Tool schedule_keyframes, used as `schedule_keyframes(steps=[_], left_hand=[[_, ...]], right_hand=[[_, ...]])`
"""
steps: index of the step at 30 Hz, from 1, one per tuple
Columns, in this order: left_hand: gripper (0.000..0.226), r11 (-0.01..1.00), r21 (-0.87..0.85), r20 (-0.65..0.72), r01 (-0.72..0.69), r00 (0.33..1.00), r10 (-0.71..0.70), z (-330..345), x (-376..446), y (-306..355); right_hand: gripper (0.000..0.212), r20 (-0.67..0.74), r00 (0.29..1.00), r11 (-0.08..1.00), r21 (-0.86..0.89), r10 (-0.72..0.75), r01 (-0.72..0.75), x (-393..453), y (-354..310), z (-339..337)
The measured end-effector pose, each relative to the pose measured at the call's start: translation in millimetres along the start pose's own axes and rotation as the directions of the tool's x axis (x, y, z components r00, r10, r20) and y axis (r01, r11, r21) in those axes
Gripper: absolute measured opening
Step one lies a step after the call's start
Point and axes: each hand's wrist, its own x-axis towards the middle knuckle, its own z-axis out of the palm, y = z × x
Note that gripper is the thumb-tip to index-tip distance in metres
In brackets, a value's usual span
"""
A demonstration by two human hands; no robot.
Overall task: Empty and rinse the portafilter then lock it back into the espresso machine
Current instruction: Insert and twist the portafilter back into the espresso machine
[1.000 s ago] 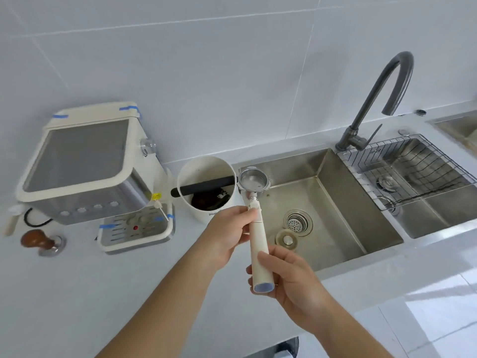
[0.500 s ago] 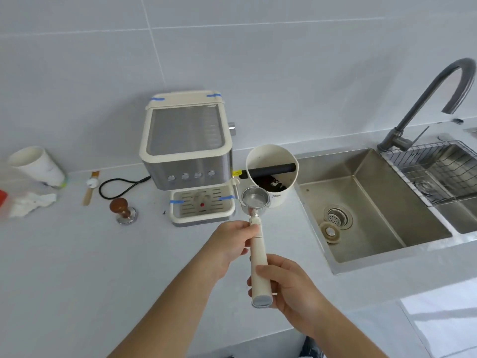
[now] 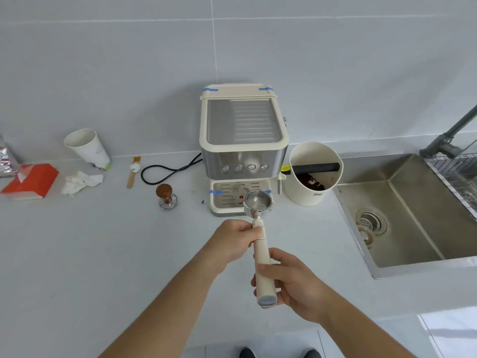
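I hold the portafilter point(image 3: 259, 223) in both hands, its cream handle pointing toward me and its empty steel basket facing up, just in front of the espresso machine's drip tray. My left hand point(image 3: 233, 241) grips the handle near the basket. My right hand point(image 3: 289, 277) grips the handle's lower end. The cream and steel espresso machine point(image 3: 242, 148) stands against the wall, straight ahead. The sink point(image 3: 405, 210) lies to the right, with a strainer in its drain and a grey tap point(image 3: 449, 140) behind it.
A cream knock box point(image 3: 313, 174) with dark grounds stands right of the machine. A wooden tamper point(image 3: 166, 196), a brush point(image 3: 133, 171), a black cable, a paper cup point(image 3: 87, 147), crumpled tissue and a red box lie to the left. A wire rack sits at the far right.
The portafilter has moved left, from over the sink's edge past the knock box to the front of the espresso machine. My view has turned left with it. Both hands keep their grip.
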Motion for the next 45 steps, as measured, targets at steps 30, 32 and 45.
schedule_keyframes(steps=[30, 32, 45], left_hand=[[0.05, 0.528, 0.736, -0.034, -0.424, 0.756, 0.654, -104.1, 89.4, 141.6], [0.051, 0.542, 0.729, -0.045, -0.419, 0.76, 0.648, -106.4, 91.6, 141.7], [0.052, 0.586, 0.701, -0.084, -0.407, 0.768, 0.634, -105.9, 94.1, 140.2]], right_hand=[[0.037, 0.037, 0.999, 0.998, 0.04, -0.04, 0.038, 109.7, -46.7, -15.3], [0.033, 0.041, 0.998, 0.998, 0.044, -0.055, 0.053, 113.9, -49.2, -15.3], [0.046, 0.03, 0.994, 0.993, 0.049, -0.108, 0.106, 149.9, -49.8, 14.1]])
